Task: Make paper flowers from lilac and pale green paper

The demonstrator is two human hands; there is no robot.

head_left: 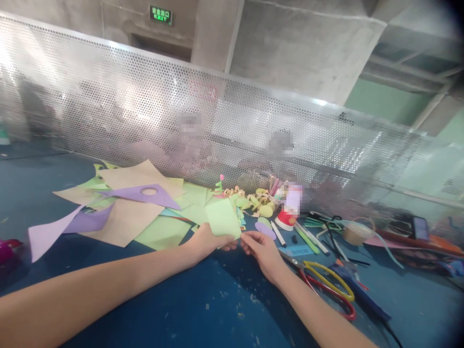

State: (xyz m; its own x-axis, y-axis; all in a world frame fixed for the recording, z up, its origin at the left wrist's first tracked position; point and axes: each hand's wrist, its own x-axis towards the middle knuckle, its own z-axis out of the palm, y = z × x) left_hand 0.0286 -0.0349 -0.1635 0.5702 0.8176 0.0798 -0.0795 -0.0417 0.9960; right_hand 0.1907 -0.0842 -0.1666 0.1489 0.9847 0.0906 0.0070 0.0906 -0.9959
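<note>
A light green piece of paper is held upright over the blue table by my left hand, the thumb in front and the fingers behind it. Close by on the right, my right hand has its fingers pinched together at the paper's lower right corner. Whether those fingertips grip the corner or only touch it is hard to see. Scissors with one yellow and one red handle lie beside my right forearm. Purple and green paper ovals rest just beyond my right hand.
Loose paper sheets, beige, green and purple, spread across the left. Curled paper strips, a red and white cup and pens stand or lie behind my hands. A glue gun lies at right. A perforated metal screen borders the table.
</note>
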